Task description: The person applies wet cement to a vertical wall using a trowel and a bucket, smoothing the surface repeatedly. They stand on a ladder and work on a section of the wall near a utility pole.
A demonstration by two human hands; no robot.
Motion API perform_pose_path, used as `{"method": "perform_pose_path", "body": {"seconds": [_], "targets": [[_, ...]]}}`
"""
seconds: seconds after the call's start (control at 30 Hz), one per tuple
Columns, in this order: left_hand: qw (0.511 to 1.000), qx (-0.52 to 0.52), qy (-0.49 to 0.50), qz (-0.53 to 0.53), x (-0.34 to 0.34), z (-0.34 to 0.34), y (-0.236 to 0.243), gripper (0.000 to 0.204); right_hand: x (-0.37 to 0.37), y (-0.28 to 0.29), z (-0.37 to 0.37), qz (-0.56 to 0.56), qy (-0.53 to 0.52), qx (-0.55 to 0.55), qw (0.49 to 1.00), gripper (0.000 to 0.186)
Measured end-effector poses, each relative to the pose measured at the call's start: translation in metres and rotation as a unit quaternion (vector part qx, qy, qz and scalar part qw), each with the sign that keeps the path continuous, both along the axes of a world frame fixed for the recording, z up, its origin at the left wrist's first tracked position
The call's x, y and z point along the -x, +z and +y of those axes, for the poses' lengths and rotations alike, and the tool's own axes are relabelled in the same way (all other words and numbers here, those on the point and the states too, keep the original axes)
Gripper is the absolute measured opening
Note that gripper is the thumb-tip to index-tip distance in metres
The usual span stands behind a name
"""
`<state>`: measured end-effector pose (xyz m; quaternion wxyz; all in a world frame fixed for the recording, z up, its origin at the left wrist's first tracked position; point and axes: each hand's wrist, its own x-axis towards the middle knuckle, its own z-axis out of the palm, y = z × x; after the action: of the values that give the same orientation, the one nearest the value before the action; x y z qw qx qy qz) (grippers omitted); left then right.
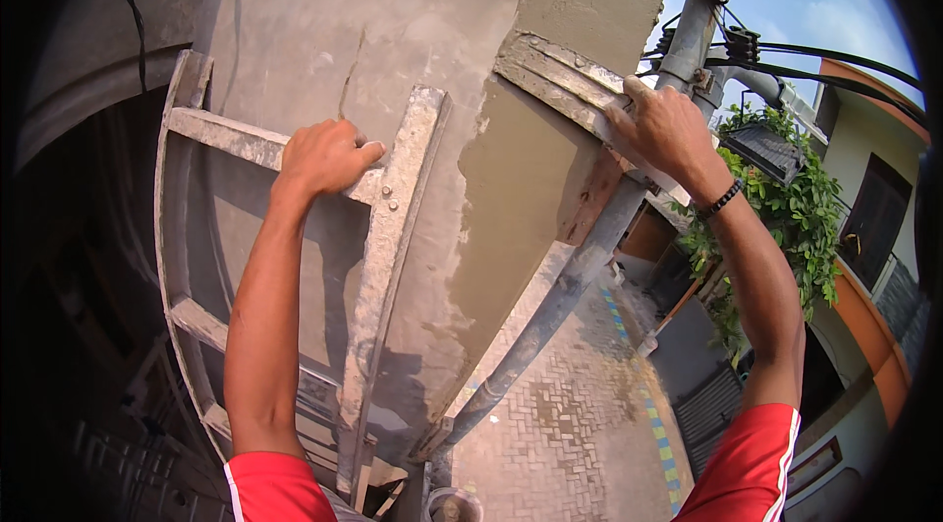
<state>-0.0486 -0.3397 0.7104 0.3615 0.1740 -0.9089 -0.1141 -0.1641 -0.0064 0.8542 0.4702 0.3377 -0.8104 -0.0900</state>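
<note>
My left hand (324,161) is closed around the top rung of a plaster-spattered ladder (388,257) that leans on the grey wall (422,1). My right hand (668,129) grips the right end of a mortar-caked metal straightedge (555,80). The bar lies tilted across a strip of wet plaster (511,218) at the wall's right edge, touching it. Above the bar the plaster is rougher; below, it looks smoother, with a ragged left border. Under my right hand, a wooden board (594,196) stands along the wall's corner.
A grey pole (550,311) rises just right of the wall, with black cables (835,70) at its top. Far below lie street paving (560,424) and a bucket (452,502). A leafy shrub (786,227) and a house (874,159) stand at right.
</note>
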Motion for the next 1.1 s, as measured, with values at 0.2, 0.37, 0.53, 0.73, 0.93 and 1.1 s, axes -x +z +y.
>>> {"method": "perform_pose_path", "body": {"seconds": [0.2, 0.37, 0.53, 0.73, 0.93, 1.1], "targets": [[1.000, 0.007, -0.005, 0.012, 0.011, 0.000, 0.000, 0.043, -0.001, -0.157, 0.040, -0.205, 0.010, -0.212, 0.955, 0.036], [0.999, 0.021, -0.002, 0.028, 0.009, -0.002, -0.001, 0.043, -0.007, -0.080, 0.049, -0.094, 0.170, -0.029, 0.980, 0.035], [1.000, 0.009, -0.017, 0.023, 0.001, 0.006, 0.004, 0.043, -0.007, 0.111, 0.053, 0.045, 0.159, 0.177, 0.970, 0.044], [1.000, -0.007, -0.011, -0.010, 0.001, 0.009, 0.006, 0.043, 0.013, 0.195, 0.037, -0.008, 0.151, 0.186, 0.971, 0.044], [1.000, 0.019, -0.008, 0.006, 0.006, 0.006, 0.003, 0.044, 0.025, 0.137, 0.013, -0.031, 0.121, 0.049, 0.991, 0.040], [1.000, -0.002, -0.007, -0.013, 0.000, 0.004, 0.002, 0.042, -0.007, -0.005, -0.007, -0.060, 0.049, -0.032, 0.996, 0.030]]}}
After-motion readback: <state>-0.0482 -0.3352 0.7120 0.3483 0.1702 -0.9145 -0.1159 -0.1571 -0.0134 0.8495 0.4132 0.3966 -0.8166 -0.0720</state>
